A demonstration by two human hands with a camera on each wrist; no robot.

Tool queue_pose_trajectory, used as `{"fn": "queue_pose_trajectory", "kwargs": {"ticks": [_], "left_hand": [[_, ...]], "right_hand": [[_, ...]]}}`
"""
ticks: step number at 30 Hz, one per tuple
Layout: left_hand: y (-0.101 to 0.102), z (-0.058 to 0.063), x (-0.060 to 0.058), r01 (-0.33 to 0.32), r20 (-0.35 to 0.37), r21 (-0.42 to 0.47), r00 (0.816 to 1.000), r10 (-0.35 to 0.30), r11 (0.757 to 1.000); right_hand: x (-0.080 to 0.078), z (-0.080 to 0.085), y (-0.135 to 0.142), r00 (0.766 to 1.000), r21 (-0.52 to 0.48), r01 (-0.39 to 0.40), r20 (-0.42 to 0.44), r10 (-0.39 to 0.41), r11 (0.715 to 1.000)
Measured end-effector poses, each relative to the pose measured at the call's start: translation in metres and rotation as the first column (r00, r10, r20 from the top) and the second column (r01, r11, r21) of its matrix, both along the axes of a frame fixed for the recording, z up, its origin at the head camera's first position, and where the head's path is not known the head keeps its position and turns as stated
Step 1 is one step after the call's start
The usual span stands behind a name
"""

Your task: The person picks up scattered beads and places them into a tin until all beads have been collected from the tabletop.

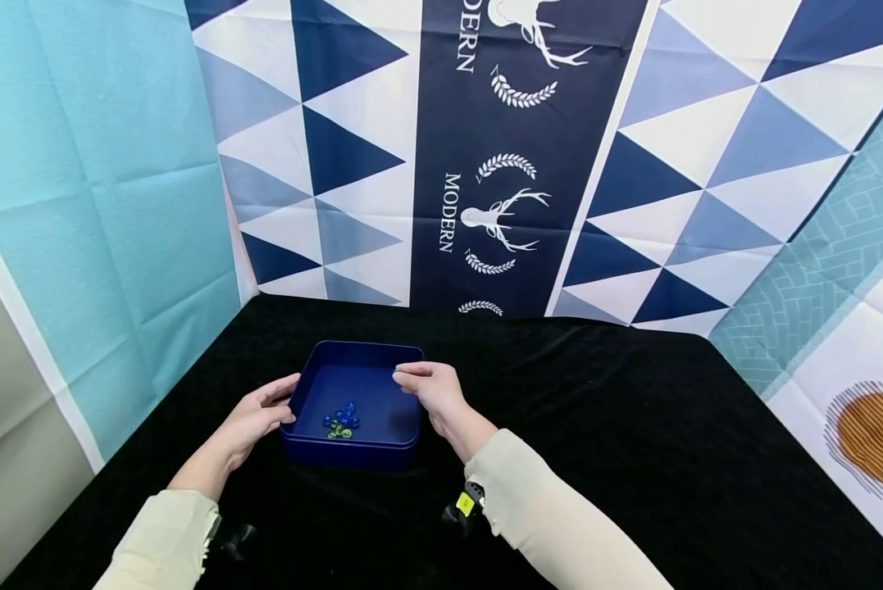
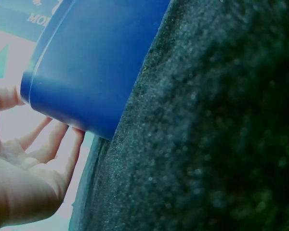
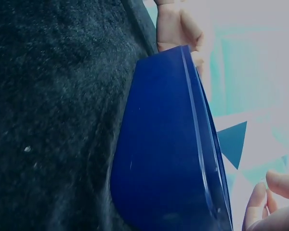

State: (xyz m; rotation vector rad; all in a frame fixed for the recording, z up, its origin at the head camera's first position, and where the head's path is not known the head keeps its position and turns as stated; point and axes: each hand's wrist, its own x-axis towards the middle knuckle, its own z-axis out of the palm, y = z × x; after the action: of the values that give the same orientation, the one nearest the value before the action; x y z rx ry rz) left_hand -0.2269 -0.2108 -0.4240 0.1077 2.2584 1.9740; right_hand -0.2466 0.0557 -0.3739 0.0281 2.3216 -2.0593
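A dark blue open box (image 1: 356, 455) sits on the black cloth, with several small blue marbles (image 1: 350, 406) and green marbles (image 1: 335, 432) clustered on its floor near the front left. At the box's left side, my left hand (image 1: 252, 418) grips the wall, thumb near the rim and fingers against the outside; the left wrist view shows these fingers (image 2: 55, 139) touching it. My right hand (image 1: 437, 397) is over the right side of the box, pinching a small green marble (image 1: 398, 369) between thumb and fingertips. In the right wrist view the pinched marble is hard to make out.
Black cloth (image 1: 559, 410) covers the table around the box. Patterned fabric (image 1: 360, 164) hangs behind, and a light blue curtain (image 1: 116, 188) hangs at the left. Dark wrist devices hang below both sleeves.
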Motion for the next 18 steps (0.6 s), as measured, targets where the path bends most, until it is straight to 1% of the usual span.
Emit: {"fn": "queue_pose_trajectory", "kwargs": {"ticks": [6, 13, 18], "left_hand": [[0.0, 0.0, -0.001, 0.006, -0.001, -0.005, 1.0, -0.006, 1.0], [0.0, 0.0, -0.001, 0.017, -0.029, -0.004, 0.999, -0.017, 1.0], [0.001, -0.001, 0.0, 0.018, -0.034, -0.004, 0.999, -0.018, 1.0]], "right_hand": [[0.0, 0.001, -0.011, 0.999, 0.008, -0.021, 0.024, 0.021, 1.0], [0.001, -0.001, -0.023, 0.998, -0.023, -0.025, 0.063, 0.026, 0.999], [0.001, -0.001, -0.029, 0.997, -0.049, -0.023, 0.067, 0.026, 0.999]]}}
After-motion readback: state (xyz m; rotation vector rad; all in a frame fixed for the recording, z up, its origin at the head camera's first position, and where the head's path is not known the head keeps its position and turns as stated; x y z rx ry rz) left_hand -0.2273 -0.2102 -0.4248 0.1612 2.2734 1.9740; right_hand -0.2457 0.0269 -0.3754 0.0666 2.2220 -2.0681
